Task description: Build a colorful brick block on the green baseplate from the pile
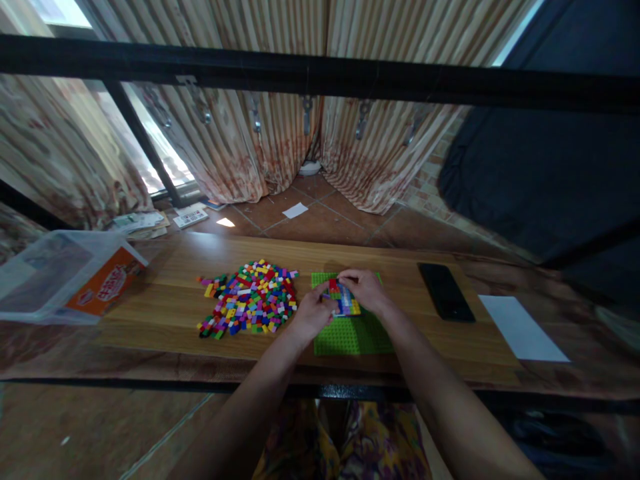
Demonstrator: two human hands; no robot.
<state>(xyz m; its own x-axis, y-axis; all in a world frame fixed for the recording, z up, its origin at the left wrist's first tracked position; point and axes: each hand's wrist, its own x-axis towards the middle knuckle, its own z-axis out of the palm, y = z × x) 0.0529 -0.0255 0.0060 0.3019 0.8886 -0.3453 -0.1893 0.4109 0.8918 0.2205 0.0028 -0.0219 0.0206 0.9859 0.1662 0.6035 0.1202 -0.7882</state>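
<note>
Touching brick assembly (349, 307) with left hand (314, 312) and right hand (367, 290), with green baseplate (340, 339) beneath both; can't tell if gripping.

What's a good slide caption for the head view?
Left hand and right hand at a multicoloured brick build over a green baseplate, loose bricks piled beside it.

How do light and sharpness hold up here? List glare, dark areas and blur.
Head view: bright glass window, upper left, blown out; head view: pale glare on the far left part of the brown wooden tabletop; head view: dark blue fabric, right, barely lit; head view: small multicoloured plastic bricks between bare left hand and bare right hand look soft.
</note>
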